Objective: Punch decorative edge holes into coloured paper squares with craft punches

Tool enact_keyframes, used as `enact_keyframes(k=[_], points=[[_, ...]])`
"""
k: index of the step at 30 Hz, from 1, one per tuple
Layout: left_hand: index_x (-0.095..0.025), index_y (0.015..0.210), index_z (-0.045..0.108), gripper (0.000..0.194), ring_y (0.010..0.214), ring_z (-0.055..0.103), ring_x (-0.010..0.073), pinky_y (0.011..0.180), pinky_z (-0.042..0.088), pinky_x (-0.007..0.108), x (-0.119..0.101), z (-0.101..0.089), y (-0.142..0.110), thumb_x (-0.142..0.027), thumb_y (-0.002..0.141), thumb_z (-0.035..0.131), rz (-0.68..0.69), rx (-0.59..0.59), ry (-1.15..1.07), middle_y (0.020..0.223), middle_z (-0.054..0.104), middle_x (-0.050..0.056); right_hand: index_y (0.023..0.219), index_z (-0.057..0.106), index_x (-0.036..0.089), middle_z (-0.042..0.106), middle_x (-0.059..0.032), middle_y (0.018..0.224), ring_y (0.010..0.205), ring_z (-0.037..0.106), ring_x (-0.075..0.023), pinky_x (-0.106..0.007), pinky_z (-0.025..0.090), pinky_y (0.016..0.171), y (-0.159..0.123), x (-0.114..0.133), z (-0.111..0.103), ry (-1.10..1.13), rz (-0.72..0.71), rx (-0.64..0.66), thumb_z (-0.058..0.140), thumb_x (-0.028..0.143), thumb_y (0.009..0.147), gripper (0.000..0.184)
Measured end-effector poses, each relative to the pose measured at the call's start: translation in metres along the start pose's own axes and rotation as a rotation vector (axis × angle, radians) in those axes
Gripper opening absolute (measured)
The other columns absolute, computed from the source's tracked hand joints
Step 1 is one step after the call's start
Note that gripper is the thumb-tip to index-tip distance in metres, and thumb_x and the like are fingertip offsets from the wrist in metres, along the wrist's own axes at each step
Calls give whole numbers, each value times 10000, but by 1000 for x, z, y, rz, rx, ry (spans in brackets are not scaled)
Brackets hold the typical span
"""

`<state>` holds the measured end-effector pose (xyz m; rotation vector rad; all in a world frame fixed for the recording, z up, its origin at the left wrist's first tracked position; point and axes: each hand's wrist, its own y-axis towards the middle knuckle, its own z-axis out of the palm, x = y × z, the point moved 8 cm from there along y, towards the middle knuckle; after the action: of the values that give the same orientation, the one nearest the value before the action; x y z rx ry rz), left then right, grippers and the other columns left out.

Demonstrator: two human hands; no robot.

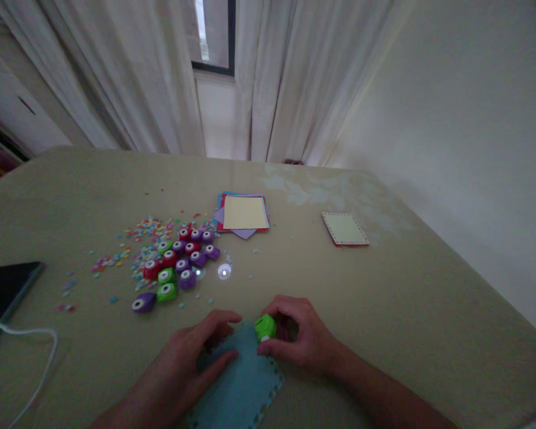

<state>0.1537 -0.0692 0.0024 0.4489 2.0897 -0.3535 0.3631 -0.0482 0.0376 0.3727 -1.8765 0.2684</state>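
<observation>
My right hand (297, 330) pinches a small green craft punch (265, 327) between thumb and fingers, at the top corner of a light blue sheet of paper (239, 387). Small notches run along the paper's edges. My left hand (205, 351) is by the paper's upper left edge, thumb lying on the sheet and index finger stretched apart from it. Its other fingers are partly hidden. Further left stands a group of purple, red and green punches with eye-like tops (187, 279), with a separate purple punch (143, 302) nearer me.
Punched confetti (149, 229) lies scattered around the punches. Stacked coloured paper (245, 213) sits at the back, and pale paper with notched edges (345, 229) at the right. A dark phone (9, 289) and white cable (49, 351) are at the left. A wall borders the table's right side.
</observation>
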Motion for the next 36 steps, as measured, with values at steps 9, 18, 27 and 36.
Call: enact_keyframes(k=[9, 18, 27, 36], points=[[-379, 1353, 645, 355, 976, 786, 189, 864, 621, 264, -10, -1, 1, -342, 1007, 718, -1, 23, -51, 1088, 813, -32, 857, 754, 161, 579, 31, 707, 603, 499, -111, -227, 365, 557, 2, 1, 5, -24, 4, 59, 909, 703, 768, 571], [-376, 1367, 626, 315, 1021, 789, 191, 895, 623, 274, -16, 1, 2, -329, 1059, 673, 196, -17, 87, 1176, 809, -26, 879, 708, 171, 641, -20, 759, 659, 577, -165, -276, 369, 594, 0, 12, 19, -506, -25, 111, 632, 701, 1015, 552], [-301, 1200, 725, 145, 1091, 680, 255, 983, 473, 420, -40, -11, 2, -320, 1112, 611, 472, -265, 559, 1232, 753, 44, 929, 723, 175, 755, -127, 835, 764, 709, -281, -363, 449, 699, 1, 8, 27, -1076, -35, 88, 498, 723, 1072, 610], [-310, 1433, 642, 462, 1220, 634, 283, 1080, 413, 436, -49, -16, -1, -507, 1022, 715, 482, -35, 642, 1416, 706, 45, 1266, 709, 195, 710, -77, 1118, 879, 654, -184, -297, 527, 815, 3, 17, -13, -329, -157, 139, 696, 476, 1061, 348]])
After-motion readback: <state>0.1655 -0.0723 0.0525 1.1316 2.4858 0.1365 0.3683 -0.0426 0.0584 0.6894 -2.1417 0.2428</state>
